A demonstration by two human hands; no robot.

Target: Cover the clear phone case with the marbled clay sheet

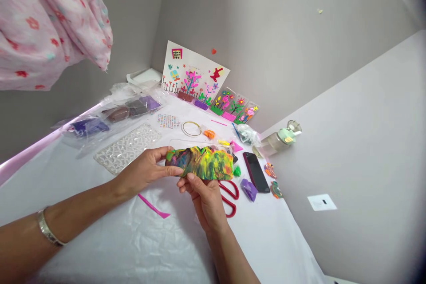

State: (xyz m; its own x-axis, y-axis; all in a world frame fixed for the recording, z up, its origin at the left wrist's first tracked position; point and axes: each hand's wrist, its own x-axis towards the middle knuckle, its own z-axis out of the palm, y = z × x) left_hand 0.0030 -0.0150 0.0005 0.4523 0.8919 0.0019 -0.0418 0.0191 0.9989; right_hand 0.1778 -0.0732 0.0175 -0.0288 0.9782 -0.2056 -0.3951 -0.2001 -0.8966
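Note:
Both my hands hold up a flat slab of marbled multicoloured clay (204, 163), yellow, green, pink and blue, above the white table (133, 239). My left hand (146, 169) grips its left end with thumb on top. My right hand (204, 197) pinches its lower edge from below. A clear plastic piece seems to lie behind the slab's top edge. A metal bangle sits on my left wrist.
Red-handled scissors (230, 197), a dark phone (256, 171), a purple clay lump (249, 189) and a pink strip (153, 206) lie nearby. Bags of clay (109, 117), a textured clear sheet (128, 147), a ring (191, 128), a bottle (278, 140) and clay pictures (195, 75) stand farther back. Pink cloth (49, 22) hangs at upper left.

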